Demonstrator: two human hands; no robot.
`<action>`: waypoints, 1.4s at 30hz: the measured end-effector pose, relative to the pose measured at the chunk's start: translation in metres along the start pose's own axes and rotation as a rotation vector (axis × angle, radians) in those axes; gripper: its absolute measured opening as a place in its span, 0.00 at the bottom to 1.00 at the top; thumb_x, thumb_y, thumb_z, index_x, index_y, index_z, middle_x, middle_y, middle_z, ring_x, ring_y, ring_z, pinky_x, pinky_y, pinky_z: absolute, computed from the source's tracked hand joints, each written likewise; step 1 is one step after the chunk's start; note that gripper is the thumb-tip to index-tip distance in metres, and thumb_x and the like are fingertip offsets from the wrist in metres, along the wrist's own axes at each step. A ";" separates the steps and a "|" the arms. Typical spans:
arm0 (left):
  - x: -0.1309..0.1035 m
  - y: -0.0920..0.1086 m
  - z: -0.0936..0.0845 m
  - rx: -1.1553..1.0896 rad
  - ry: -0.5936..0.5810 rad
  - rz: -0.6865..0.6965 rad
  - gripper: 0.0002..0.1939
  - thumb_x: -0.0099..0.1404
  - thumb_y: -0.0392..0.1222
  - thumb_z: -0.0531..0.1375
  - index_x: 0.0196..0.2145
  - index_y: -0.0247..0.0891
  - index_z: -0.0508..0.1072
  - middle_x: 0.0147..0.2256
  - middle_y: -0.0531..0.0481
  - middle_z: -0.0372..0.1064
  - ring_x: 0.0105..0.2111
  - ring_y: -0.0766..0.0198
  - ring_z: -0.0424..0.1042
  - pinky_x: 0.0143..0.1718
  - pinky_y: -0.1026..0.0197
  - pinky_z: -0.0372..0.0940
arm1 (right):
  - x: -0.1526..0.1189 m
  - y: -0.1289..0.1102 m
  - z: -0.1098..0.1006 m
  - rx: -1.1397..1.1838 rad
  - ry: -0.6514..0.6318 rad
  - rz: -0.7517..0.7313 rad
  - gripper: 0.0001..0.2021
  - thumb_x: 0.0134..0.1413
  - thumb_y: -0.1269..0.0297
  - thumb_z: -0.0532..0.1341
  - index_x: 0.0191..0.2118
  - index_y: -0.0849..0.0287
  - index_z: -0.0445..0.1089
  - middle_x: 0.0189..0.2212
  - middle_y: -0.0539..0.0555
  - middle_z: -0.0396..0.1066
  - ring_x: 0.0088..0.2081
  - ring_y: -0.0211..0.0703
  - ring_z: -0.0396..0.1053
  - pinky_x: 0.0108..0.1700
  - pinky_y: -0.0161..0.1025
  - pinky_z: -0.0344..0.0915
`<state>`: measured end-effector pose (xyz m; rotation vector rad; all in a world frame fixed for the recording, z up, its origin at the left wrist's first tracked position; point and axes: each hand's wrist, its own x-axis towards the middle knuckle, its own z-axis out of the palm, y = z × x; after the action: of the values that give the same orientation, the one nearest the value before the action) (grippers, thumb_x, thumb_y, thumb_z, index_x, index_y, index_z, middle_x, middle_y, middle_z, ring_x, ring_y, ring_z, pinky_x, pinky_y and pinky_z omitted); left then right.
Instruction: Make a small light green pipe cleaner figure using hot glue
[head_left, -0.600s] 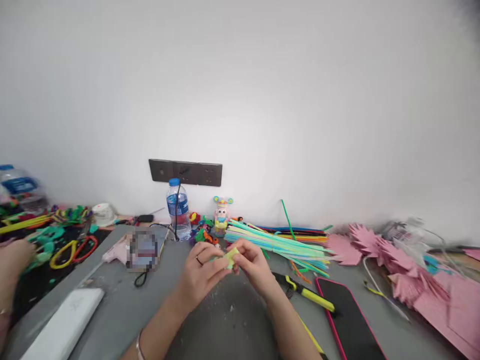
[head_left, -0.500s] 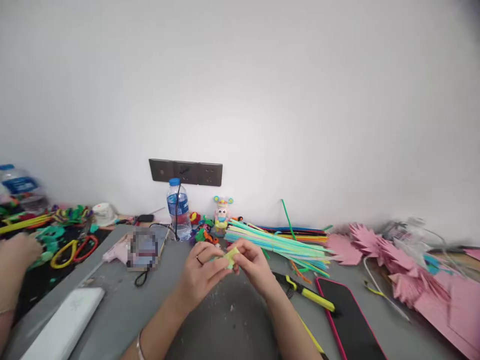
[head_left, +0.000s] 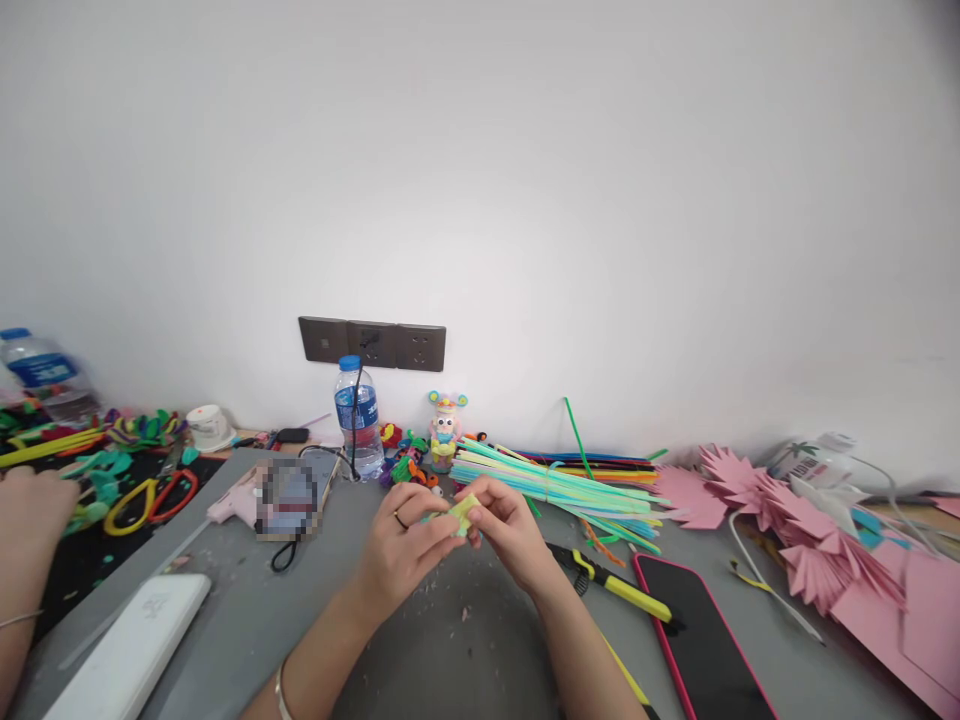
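Head view: closest to me, the grey desk (head_left: 450,665) carries small crumbs, with a white slab (head_left: 131,650) on the left and a dark phone (head_left: 712,640) in a pink case on the right. The yellow-handled pliers (head_left: 626,594) lie partly over the phone's edge.

A little farther out, I see my left hand (head_left: 405,540) and right hand (head_left: 514,535) meeting over the desk around a small yellow piece (head_left: 464,510). On both sides the grip is closed, thumb and fingertips pinching the piece between them; the fingers hide part of it. I judge it very light and soft, easily creased or squashed, and not slippery. I would take it by opposite edges with the finger pads, pressing just enough to keep it from slipping, and leave its middle alone.

Beyond the hands lies a bundle of pale fuzzy sticks (head_left: 559,487), likely bendy and light, beside an upright toy figure (head_left: 444,430). Farther back stands a water bottle (head_left: 366,420), in front of the wall sockets (head_left: 373,343).
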<state>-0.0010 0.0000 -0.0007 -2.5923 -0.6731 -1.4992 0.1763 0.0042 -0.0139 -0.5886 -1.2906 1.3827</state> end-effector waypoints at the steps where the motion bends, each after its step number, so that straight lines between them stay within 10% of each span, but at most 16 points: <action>1: 0.000 0.000 0.000 0.001 0.000 0.000 0.07 0.63 0.32 0.60 0.39 0.39 0.71 0.34 0.48 0.70 0.36 0.62 0.64 0.40 0.58 0.64 | 0.000 0.000 0.000 0.000 -0.003 0.000 0.10 0.51 0.58 0.66 0.34 0.59 0.73 0.22 0.48 0.69 0.19 0.32 0.63 0.22 0.30 0.62; 42: -0.001 -0.001 0.000 0.033 -0.028 0.002 0.06 0.65 0.34 0.58 0.39 0.41 0.71 0.34 0.48 0.71 0.36 0.63 0.66 0.40 0.58 0.65 | 0.000 -0.004 0.003 0.005 0.022 0.023 0.11 0.49 0.56 0.67 0.33 0.59 0.73 0.22 0.48 0.70 0.19 0.33 0.62 0.22 0.31 0.62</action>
<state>-0.0016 0.0007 -0.0016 -2.5932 -0.6917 -1.4415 0.1750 0.0022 -0.0090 -0.6155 -1.2664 1.3947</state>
